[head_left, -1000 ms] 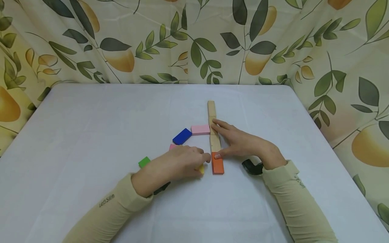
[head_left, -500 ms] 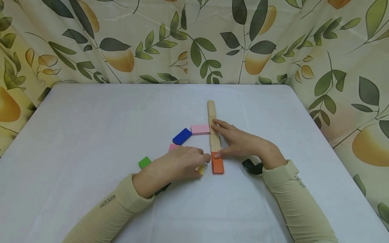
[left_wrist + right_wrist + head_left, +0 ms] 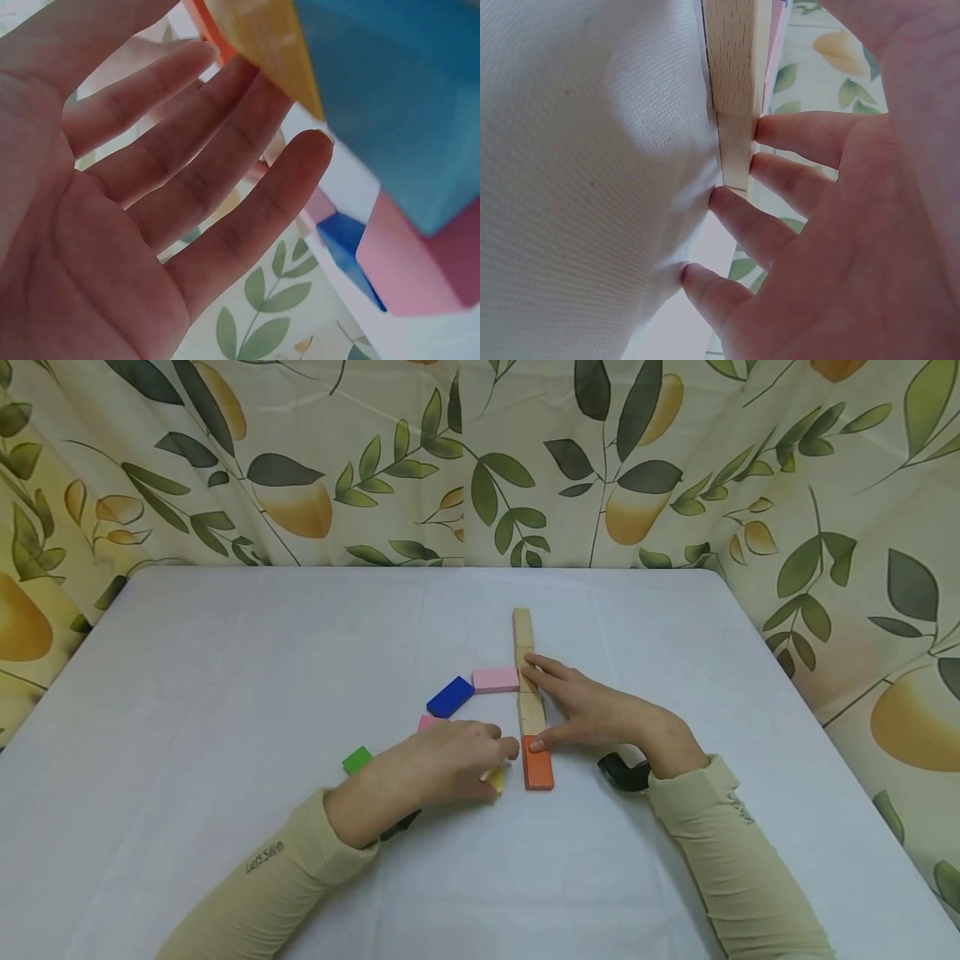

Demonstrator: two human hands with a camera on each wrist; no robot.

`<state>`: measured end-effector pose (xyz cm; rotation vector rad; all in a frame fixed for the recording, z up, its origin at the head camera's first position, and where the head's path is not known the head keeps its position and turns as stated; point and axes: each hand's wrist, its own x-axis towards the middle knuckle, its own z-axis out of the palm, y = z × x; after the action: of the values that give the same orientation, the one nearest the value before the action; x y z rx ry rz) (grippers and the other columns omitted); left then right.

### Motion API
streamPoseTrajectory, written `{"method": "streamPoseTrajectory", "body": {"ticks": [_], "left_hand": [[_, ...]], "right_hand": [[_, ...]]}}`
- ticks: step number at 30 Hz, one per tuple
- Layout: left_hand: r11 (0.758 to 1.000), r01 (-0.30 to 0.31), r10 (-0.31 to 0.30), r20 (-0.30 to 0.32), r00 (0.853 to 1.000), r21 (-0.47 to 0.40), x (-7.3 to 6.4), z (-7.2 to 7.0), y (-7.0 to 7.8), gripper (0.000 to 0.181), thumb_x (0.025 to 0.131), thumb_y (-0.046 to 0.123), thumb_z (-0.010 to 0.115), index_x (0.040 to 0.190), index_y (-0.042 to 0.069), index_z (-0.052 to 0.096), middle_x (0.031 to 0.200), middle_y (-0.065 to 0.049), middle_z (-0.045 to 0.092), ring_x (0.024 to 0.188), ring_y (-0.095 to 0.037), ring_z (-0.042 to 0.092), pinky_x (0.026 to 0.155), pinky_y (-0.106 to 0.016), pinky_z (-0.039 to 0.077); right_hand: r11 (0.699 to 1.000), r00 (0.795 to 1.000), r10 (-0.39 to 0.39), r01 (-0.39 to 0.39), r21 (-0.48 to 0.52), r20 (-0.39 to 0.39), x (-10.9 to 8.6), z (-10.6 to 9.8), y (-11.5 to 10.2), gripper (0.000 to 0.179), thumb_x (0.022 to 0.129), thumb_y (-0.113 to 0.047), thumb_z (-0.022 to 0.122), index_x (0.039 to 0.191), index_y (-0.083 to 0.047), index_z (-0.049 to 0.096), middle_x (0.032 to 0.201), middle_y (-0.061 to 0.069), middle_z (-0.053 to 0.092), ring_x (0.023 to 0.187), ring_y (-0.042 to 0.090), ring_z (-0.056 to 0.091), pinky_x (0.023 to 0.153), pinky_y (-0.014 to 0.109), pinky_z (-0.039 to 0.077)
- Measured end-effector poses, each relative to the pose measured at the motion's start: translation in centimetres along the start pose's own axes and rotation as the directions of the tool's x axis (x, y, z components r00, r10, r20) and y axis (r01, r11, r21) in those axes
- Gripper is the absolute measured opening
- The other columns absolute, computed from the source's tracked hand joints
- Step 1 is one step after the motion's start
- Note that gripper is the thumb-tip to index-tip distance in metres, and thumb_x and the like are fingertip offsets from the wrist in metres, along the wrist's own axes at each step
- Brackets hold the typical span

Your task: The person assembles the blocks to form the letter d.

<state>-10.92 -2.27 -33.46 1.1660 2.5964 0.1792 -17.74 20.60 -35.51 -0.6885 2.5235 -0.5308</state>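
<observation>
In the head view, my left hand (image 3: 442, 760) pinches a yellow block (image 3: 496, 780), mostly covered by the fingers. The left wrist view shows fingers behind this yellow block (image 3: 266, 45), against a light blue block (image 3: 397, 97). My right hand (image 3: 600, 710) lies to the right of a straight row of plain wooden blocks (image 3: 531, 712), fingertips touching their side and top. Its thumb rests on an orange block (image 3: 537, 768) at the row's near end. In the right wrist view, two fingertips touch the wooden block (image 3: 735, 146) and the other two touch the white cloth.
A pink block (image 3: 495, 680) meets the row's left side, and a dark blue block (image 3: 450, 697) slants away from it. Another pink block (image 3: 427, 722) and a green block (image 3: 357, 760) show around the left hand. White cloth (image 3: 225, 693) covers the table; a leaf-patterned curtain (image 3: 420, 460) hangs behind.
</observation>
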Motion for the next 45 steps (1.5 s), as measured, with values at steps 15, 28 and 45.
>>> {"method": "streamPoseTrajectory", "body": {"ticks": [15,28,45], "left_hand": [[0.994,0.080,-0.089,-0.119,0.989,-0.081,-2.3,-2.8,-2.9,0.036,0.096,0.030,0.066,0.128,0.013,0.062,0.120,-0.004,0.065,0.098,-0.017,0.065,0.086,-0.035,0.057],[0.970,0.215,-0.231,-0.157,0.960,-0.112,-6.4,-2.8,-6.1,0.038,0.093,0.023,0.070,0.128,0.011,0.062,0.124,-0.010,0.063,0.110,-0.024,0.063,0.090,-0.041,0.057],[0.937,0.326,-0.333,-0.040,0.942,-0.127,-8.2,-0.6,-7.8,0.041,0.086,0.029,0.078,0.121,0.013,0.065,0.109,-0.005,0.064,0.085,-0.015,0.061,0.075,-0.036,0.056]], "right_hand": [[1.000,1.000,-0.021,0.021,0.009,-0.008,-0.2,0.0,0.1,0.108,0.080,-0.050,0.078,0.160,-0.016,0.015,0.168,0.002,0.002,0.153,0.036,0.011,0.119,0.059,0.023],[1.000,1.000,0.002,-0.002,-0.006,0.009,-0.1,0.1,0.1,0.109,0.080,-0.052,0.078,0.160,-0.018,0.011,0.168,0.001,-0.001,0.154,0.034,0.011,0.120,0.058,0.024],[1.000,1.000,-0.014,0.014,-0.004,0.005,-0.1,0.1,0.2,0.108,0.081,-0.052,0.077,0.160,-0.018,0.012,0.168,0.000,-0.001,0.154,0.033,0.011,0.120,0.057,0.024]]}}
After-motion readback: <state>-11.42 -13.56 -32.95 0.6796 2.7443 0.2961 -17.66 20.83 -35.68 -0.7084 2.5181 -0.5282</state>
